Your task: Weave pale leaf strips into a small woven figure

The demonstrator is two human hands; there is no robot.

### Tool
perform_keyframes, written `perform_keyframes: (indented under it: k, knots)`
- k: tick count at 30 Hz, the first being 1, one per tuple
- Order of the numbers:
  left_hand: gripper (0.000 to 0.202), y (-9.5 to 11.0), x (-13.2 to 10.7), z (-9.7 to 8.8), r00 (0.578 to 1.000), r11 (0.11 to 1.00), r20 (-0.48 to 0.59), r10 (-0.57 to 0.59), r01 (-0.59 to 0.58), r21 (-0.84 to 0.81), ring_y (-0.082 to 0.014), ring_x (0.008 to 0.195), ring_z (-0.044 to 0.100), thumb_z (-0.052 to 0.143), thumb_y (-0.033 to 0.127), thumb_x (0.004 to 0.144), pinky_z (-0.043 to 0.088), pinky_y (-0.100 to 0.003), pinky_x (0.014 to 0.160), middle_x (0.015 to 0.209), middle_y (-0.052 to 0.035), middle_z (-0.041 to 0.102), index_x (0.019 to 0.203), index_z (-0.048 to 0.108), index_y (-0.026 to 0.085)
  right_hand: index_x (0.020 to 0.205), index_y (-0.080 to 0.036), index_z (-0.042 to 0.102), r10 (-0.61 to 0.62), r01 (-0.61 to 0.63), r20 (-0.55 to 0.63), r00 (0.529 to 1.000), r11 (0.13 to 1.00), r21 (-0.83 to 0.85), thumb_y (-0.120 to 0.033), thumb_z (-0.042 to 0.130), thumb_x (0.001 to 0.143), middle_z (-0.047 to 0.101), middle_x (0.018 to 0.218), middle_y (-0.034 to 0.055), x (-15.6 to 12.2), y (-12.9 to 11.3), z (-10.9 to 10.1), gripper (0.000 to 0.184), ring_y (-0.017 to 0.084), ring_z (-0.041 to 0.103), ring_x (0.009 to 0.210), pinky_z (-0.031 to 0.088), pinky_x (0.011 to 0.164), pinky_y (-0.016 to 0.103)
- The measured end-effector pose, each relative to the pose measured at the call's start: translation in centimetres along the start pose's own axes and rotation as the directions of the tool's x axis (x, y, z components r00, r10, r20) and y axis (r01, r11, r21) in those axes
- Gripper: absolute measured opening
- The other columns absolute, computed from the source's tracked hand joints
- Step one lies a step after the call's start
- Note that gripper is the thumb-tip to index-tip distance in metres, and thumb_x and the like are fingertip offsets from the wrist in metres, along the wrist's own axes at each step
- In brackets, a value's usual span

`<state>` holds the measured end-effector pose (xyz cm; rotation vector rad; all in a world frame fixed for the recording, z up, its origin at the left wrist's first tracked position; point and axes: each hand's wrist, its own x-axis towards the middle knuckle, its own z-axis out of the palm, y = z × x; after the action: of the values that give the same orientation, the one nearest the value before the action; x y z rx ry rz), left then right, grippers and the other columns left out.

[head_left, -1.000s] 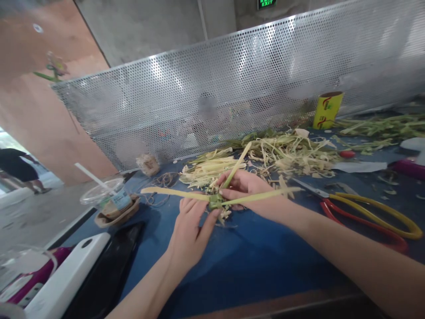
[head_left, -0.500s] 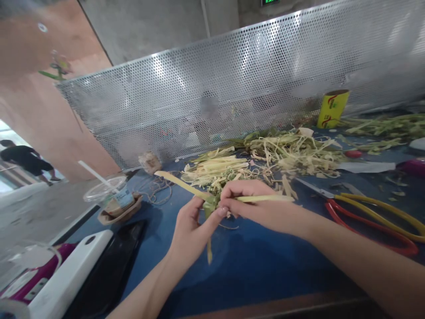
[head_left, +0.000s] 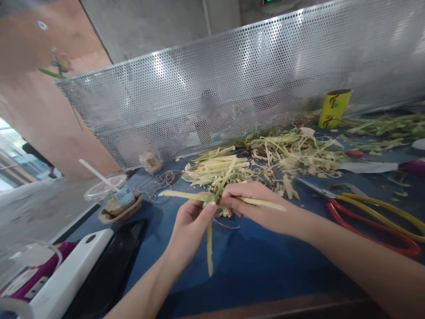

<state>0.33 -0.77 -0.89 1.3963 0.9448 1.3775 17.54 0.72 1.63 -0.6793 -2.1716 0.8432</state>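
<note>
Both my hands hold a small woven knot of pale green leaf strips just above the blue table. My left hand pinches the knot from below with thumb and fingers closed. My right hand is closed on it from the right, with one strip running out past its knuckles. Loose strip ends stick out to the left, up toward the back, and straight down toward me.
A heap of leaf strips and shavings lies behind my hands. Red and yellow long-handled shears lie at the right. A lidded plastic cup with a straw, twine, a yellow roll and a perforated metal screen stand around.
The knot has been turned in my hands: the long strip now points left and lies flatter, another end points up toward the back, and the end hanging toward me has grown longer.
</note>
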Motion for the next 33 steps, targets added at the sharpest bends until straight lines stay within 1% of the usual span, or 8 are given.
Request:
perform_keyframes:
  k: [5,10,13,16,21,24,28,33]
  knots:
    - [0.019,0.5,0.1,0.2,0.997,0.996,-0.001,-0.082,0.082,-0.019,-0.0105,0.062,0.052,0.069,0.028,0.066,0.044,-0.023,0.062,0.063,0.0007,0.057,0.075,0.062,0.014,0.065,-0.018,0.045,0.011,-0.01,0.015,1.0,0.999,-0.041,-0.033,0.036,0.09,0.046,0.06,-0.0033,-0.1,0.1,-0.5,0.03,0.008,0.044,0.057,0.033,0.056,0.021]
    - [0.015,1.0,0.2,-0.2,0.998,0.999,-0.038,-0.046,0.046,-0.001,-0.0087,0.056,0.047,0.064,0.029,0.071,0.042,-0.022,0.057,0.059,0.0019,0.051,0.072,0.06,0.015,0.065,-0.018,0.049,-0.073,0.069,-0.038,0.997,0.994,-0.084,-0.029,0.039,0.089,0.046,0.059,-0.0039,-0.2,-0.1,-1.3,0.029,0.007,0.044,0.056,0.033,0.055,0.02]
    - [0.017,0.9,0.3,-0.5,0.998,0.998,0.003,-0.058,0.058,0.034,-0.0093,0.057,0.047,0.06,0.032,0.075,0.041,-0.023,0.057,0.059,0.0017,0.051,0.072,0.059,0.015,0.067,-0.017,0.052,0.007,-0.009,-0.048,0.999,0.999,-0.044,-0.032,0.041,0.088,0.048,0.058,-0.0036,-0.2,0.2,-1.7,0.028,0.007,0.045,0.053,0.035,0.053,0.02]
    - [0.03,0.8,0.3,-0.4,0.992,0.992,0.026,-0.126,0.125,0.019,-0.0115,0.058,0.05,0.055,0.043,0.076,0.044,-0.026,0.059,0.059,-0.0008,0.054,0.071,0.06,0.013,0.083,-0.018,0.053,0.095,-0.103,0.074,0.993,0.988,0.119,-0.036,0.052,0.081,0.055,0.069,-0.0019,-0.1,0.8,-2.1,0.018,0.008,0.051,0.059,0.04,0.055,0.021]
    - [0.039,0.4,0.1,0.2,0.999,0.974,-0.054,-0.006,0.018,0.225,-0.0183,0.072,0.059,0.045,0.05,0.08,0.046,-0.03,0.072,0.071,-0.0041,0.064,0.081,0.064,0.016,0.119,-0.024,0.041,0.153,-0.193,0.197,0.968,0.96,0.204,-0.041,0.067,0.067,0.054,0.11,0.0055,-0.1,1.1,-0.4,0.061,0.015,0.055,0.085,0.046,0.068,0.026]
    - [0.037,0.0,-0.1,0.3,0.992,0.876,-0.048,0.112,-0.076,0.476,-0.0203,0.09,0.058,0.037,0.045,0.085,0.043,-0.032,0.083,0.089,-0.0058,0.065,0.092,0.061,0.018,0.121,-0.027,0.043,0.116,-0.138,0.086,0.99,0.938,0.319,-0.04,0.054,0.079,0.052,0.114,0.0052,0.2,1.1,1.5,0.045,0.016,0.052,0.1,0.045,0.082,0.029]
    - [0.036,-0.4,-0.2,0.0,0.974,0.736,-0.045,0.224,-0.139,0.662,-0.021,0.105,0.049,0.029,0.038,0.089,0.035,-0.038,0.093,0.103,-0.0074,0.059,0.098,0.058,0.019,0.105,-0.024,0.058,0.127,-0.09,-0.152,0.98,0.969,0.23,-0.038,0.054,0.079,0.053,0.11,0.0068,0.7,1.3,2.6,0.03,0.021,0.048,0.106,0.044,0.086,0.036]
    - [0.035,-0.6,-0.2,0.1,0.874,0.559,-0.035,0.486,-0.28,0.781,-0.0203,0.113,0.041,0.028,0.031,0.091,0.027,-0.042,0.098,0.119,-0.007,0.051,0.122,0.042,0.025,0.096,-0.024,0.063,0.059,0.037,-0.3,0.952,0.952,0.303,-0.025,0.058,0.076,0.049,0.112,0.0054,0.8,0.6,2.7,0.021,0.018,0.047,0.108,0.042,0.091,0.033]
